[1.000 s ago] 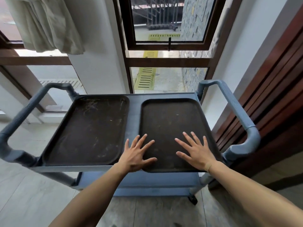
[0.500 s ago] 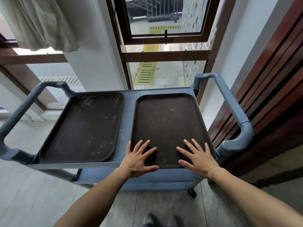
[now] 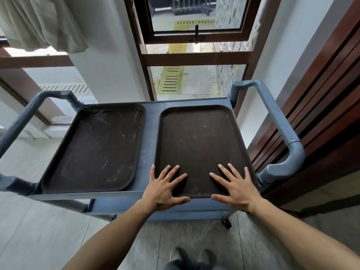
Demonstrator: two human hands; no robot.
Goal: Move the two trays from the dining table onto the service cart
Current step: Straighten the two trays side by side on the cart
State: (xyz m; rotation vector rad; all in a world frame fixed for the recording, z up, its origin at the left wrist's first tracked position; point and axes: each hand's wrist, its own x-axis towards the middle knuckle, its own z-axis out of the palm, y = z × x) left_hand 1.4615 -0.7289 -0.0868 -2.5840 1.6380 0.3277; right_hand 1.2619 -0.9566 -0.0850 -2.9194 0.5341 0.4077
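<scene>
1. At the bottom of the frame both forearms reach up to the left hand [image 3: 164,189] and the right hand [image 3: 236,189]. Both lie flat with fingers spread on the near end of the right tray [image 3: 198,145], pressing rather than gripping; each thumb hooks over its near rim.
2. Compared with a second ago, that tray sits further onto the service cart [image 3: 148,137]. Its near edge was hanging past the cart's front lip then and now lies roughly flush, and the hands have travelled forward with it.
3. The left tray [image 3: 97,147], at centre left, rests flat on the same top shelf, just beside the right one with a strip of cart between them.
4. Judged from this, both trays are delivered; only letting go remains.
5. Beyond the cart stand a window [image 3: 194,45] and a pale curtain [image 3: 39,22] at upper left.
</scene>
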